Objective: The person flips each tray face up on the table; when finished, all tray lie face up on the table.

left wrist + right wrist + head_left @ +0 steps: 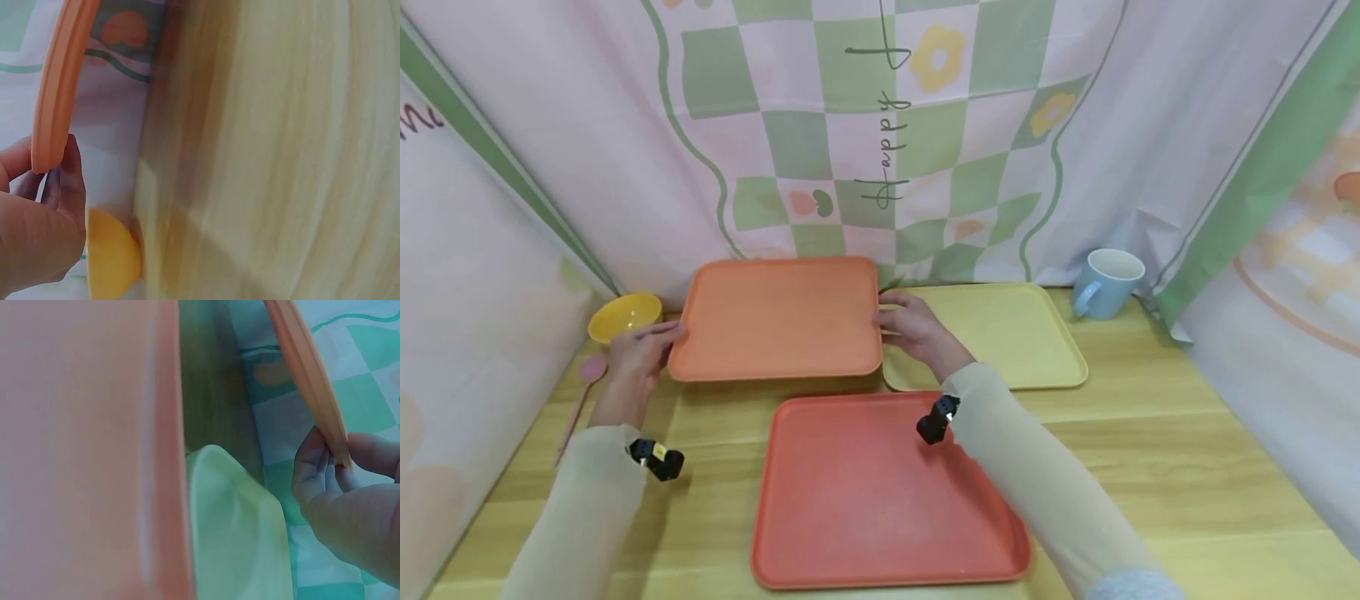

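Observation:
Both hands hold an orange tray (778, 321) by its two short sides, raised above the wooden table near the back. On its left edge, my left hand (638, 354) pinches the rim, fingers beneath and thumb over, as the left wrist view shows. The right hand (919, 329) grips the opposite edge the same way in the right wrist view. Under and beside the right hand lies a yellow tray (1000, 337). Closer to the front, a red tray (887, 492) rests on the table below the right forearm.
A yellow bowl (625, 315) stands at the back left, just behind the left hand. Beside the left forearm lies a pink spoon (580, 400). At the back right is a blue mug (1107, 285). A patterned curtain (895, 125) hangs right behind the table (1150, 483).

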Available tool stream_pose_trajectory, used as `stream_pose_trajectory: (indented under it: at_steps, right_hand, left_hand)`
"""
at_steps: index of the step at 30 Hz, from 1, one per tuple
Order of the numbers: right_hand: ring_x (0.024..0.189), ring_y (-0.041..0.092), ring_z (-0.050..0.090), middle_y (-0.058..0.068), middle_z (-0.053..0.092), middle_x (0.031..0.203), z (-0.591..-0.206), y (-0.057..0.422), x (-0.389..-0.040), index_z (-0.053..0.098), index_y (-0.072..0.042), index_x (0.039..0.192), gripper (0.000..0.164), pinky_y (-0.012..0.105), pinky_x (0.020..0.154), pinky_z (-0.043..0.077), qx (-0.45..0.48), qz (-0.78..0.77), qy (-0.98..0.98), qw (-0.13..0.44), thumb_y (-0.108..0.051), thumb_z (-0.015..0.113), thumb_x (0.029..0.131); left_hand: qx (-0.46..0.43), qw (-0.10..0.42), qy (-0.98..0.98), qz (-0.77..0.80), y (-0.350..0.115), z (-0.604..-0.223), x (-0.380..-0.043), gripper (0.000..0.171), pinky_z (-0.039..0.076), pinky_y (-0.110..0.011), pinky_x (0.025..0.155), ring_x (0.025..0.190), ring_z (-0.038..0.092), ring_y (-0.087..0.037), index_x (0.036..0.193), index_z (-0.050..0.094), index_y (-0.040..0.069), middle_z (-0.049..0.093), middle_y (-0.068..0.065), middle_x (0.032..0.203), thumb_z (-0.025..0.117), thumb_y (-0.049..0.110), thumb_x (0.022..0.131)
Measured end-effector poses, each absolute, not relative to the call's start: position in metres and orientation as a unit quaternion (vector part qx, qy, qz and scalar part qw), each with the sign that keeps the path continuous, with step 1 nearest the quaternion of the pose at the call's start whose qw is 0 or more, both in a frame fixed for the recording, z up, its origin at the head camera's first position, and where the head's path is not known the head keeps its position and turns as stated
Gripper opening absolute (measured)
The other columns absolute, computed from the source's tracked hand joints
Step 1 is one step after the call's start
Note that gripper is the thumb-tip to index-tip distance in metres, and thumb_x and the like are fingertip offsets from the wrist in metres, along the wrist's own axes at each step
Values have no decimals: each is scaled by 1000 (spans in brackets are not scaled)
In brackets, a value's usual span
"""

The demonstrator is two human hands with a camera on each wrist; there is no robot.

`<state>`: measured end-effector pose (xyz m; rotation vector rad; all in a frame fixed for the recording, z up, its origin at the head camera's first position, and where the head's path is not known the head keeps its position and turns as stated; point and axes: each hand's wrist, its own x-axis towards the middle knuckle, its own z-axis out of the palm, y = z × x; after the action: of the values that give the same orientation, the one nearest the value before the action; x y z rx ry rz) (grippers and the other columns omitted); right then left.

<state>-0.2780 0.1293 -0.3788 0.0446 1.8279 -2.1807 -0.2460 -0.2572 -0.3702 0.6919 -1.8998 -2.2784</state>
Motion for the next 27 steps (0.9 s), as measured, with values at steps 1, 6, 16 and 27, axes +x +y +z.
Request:
stream_pose_trajectory:
  at_steps: [1,6,16,27]
  right_hand:
    - [91,20,60,9,59,101,-379,129,-278,40,6,146,49,47,96,49,16,-756,637,148,7,54,98]
    - [100,24,59,19,58,120,-381,127,-277,44,6,145,49,49,101,49,21,-741,655,148,7,56,98]
    - [107,32,63,27,56,137,-387,119,-279,49,7,144,53,40,88,57,19,-709,691,141,11,62,92]
    - [120,38,61,30,57,136,-389,114,-276,49,13,141,55,38,91,57,-5,-650,748,130,14,63,88]
  left_hand:
    - [230,49,-627,-742,-258,-371,-246,20,57,-19,63,70,69,-5,75,79,16,72,7,72,78,-1,87]
    - [240,57,-651,-718,-260,-377,-245,12,56,-18,64,72,67,-4,88,80,12,71,10,71,80,0,86]
    - [249,62,-675,-692,-268,-390,-245,23,54,-17,63,68,65,-2,75,79,19,69,13,67,79,-1,86]
    - [239,49,-715,-655,-270,-398,-243,28,52,-14,61,65,63,2,69,77,21,68,15,63,78,-1,86]
